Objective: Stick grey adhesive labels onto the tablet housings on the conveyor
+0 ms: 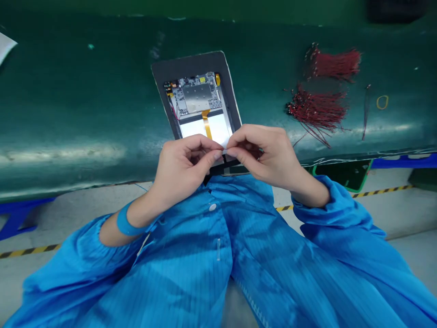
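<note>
Workbench sheeting, glossy and dark green (pixel 85 100), stretches across your whole scene, its near edge just in front of you; beyond that edge lie the pale grey floor (pixel 392 214) and yellow-and-black striped tape (pixel 385 190). In the middle, close to the near edge, a flat rectangular electronic device (pixel 218 125) with a silver-shielded circuit board (pixel 196 93) lies exposed on a dark grey rectangular pad (pixel 187 64). Above its near end, your left hand (pixel 191 159) and right hand (pixel 261 148) each pinch thumb against forefinger on a tiny thin piece (pixel 225 149), too small to identify; the two hands' fingertips almost meet. On the right, well apart from the pad, lie a far bundle of dark red wires (pixel 336 64), a near bundle of dark red wires (pixel 319 109), one slender dark wire (pixel 366 111) and a yellow loop (pixel 378 104). Green sheeting separates the pad from them, and from a white sheet (pixel 5 45) at far left.
</note>
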The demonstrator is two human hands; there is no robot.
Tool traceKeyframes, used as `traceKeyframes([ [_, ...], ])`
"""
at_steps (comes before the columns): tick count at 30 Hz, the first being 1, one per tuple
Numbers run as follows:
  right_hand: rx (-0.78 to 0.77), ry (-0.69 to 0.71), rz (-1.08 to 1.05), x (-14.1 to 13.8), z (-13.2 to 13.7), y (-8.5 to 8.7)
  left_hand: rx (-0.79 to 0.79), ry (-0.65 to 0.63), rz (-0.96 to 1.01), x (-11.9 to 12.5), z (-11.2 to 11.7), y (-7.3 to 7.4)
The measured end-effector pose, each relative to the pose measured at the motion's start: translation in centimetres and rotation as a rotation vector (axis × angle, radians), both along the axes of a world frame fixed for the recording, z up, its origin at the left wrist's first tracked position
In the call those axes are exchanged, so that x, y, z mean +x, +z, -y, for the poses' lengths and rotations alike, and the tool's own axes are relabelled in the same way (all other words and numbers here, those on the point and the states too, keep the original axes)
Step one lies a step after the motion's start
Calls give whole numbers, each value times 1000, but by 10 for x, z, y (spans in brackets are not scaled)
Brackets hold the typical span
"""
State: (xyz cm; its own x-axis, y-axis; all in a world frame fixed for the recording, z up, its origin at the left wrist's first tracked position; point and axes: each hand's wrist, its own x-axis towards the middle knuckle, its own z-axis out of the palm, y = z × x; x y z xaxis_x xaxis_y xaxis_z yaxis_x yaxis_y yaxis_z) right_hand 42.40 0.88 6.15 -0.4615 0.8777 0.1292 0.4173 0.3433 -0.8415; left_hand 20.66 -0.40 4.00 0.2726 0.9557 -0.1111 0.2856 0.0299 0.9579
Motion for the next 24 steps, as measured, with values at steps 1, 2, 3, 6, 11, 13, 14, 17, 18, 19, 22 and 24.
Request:
traceKeyframes([
  [1,8,-7,6,0,1,-3,27,-6,-37,-1,1,-1],
  [2,0,-10,12,0,1,-6,80,-7,-84,-3,3,-2],
  [3,-19,-10,16,2,2,-10,162,0,-137,-7,5,-4],
  [6,-93,12,2,9,7,-24,495,39,-308,-21,13,-16],
  [11,-171,4,-38,17,17,-43,729,33,-512,-43,29,-39],
  [13,-172,11,-39,16,20,-47,789,10,-542,-44,35,-45],
  [14,-167,15,-35,15,20,-48,830,2,-539,-43,37,-48],
  [17,-157,13,-15,14,21,-50,911,-21,-517,-36,40,-56],
  [18,-158,12,-8,14,21,-51,913,-27,-518,-35,41,-57],
  [19,-156,12,-3,14,21,-51,909,-36,-522,-33,41,-58],
  [22,-145,14,26,13,20,-51,903,-57,-517,-30,41,-60],
  [24,-130,13,50,13,20,-51,910,-70,-500,-30,41,-60],
])
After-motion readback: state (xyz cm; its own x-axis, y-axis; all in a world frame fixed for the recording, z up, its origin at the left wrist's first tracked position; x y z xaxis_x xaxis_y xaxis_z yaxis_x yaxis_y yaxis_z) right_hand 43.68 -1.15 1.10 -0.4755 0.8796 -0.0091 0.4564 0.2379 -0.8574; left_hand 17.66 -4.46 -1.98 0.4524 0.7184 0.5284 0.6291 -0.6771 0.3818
